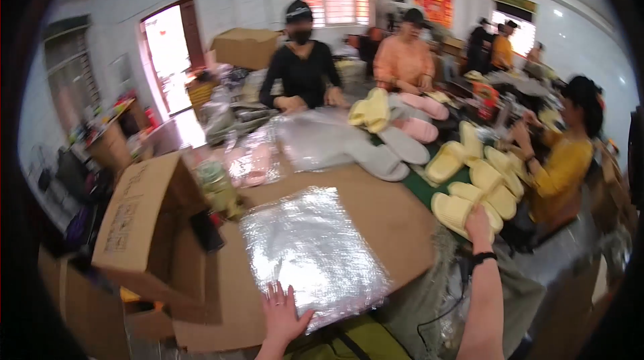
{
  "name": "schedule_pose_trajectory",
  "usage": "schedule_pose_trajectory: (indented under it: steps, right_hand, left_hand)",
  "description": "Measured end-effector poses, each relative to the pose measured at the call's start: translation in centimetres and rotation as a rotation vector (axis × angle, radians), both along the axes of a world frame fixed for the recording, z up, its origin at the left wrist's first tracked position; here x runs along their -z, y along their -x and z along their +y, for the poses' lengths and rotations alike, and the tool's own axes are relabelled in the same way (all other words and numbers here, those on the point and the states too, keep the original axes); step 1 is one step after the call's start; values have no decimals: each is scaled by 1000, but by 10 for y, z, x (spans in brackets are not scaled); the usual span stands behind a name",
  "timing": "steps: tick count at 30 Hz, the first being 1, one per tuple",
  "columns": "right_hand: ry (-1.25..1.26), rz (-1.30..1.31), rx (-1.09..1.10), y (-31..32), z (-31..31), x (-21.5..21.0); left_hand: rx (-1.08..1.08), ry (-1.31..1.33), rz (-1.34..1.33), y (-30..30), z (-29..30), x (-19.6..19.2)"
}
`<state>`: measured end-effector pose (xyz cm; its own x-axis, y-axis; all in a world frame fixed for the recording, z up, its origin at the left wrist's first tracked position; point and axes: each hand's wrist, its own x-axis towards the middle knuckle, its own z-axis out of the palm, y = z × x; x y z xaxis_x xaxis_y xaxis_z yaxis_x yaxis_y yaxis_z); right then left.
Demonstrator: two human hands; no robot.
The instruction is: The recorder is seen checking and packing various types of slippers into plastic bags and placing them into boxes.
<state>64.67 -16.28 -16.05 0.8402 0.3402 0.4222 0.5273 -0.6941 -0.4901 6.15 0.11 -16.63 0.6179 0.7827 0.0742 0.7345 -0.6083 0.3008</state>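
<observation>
My left hand [282, 310] lies flat, fingers spread, on the near edge of a clear, shiny plastic bag [312, 249] spread on a brown cardboard sheet [386, 209]. My right hand [477, 219] reaches out to the right and touches a pale yellow slipper [453, 211] at the near end of a pile of yellow slippers [486, 175]. A dark band sits on that wrist. Whether the fingers have closed on the slipper cannot be seen.
An open cardboard box [144, 216] stands at the left. Grey slippers [389, 152], pink slippers [419, 118] and more plastic bags [315, 135] cover the table beyond. Several people work around it: one in black, one in orange, one in yellow [563, 165].
</observation>
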Motion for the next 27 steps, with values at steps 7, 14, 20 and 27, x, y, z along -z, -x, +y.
schedule_pose_trajectory:
  steps: [7,14,20,27]
  right_hand:
    - [274,60,2,47,14,-18]
    - [-263,202,-373,94,16,-33]
    - [-439,525,-912,260,80,-93]
    - [-79,688,-1062,367,137,-45]
  left_hand:
    - [10,-70,-91,7,-4,14]
    - [26,-122,-73,3,0,12]
    - [20,-121,-37,2,3,10]
    - [16,-56,114,1,3,6]
